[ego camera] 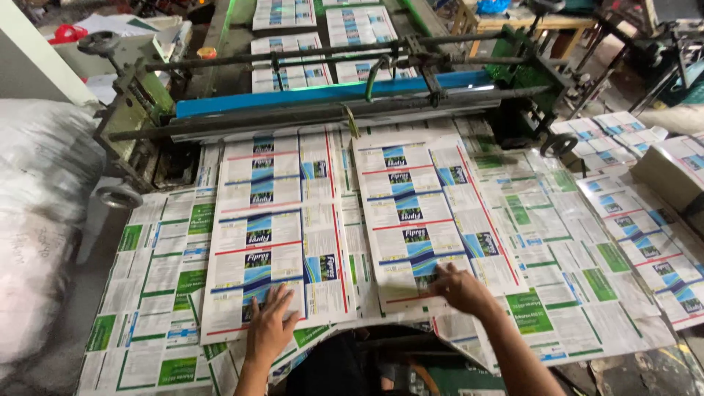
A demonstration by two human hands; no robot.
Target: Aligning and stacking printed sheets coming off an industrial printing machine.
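Head view: hands (270, 328) (460, 287) press flat blue-and-white printed sheets (275, 235) (433, 216).

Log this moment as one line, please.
left hand flat on left printed sheet | right hand flat on right printed sheet | machine roller behind

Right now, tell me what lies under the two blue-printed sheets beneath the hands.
Under the left sheet and right sheet lie green-printed sheets, showing round their edges. The table itself is covered, unseen.
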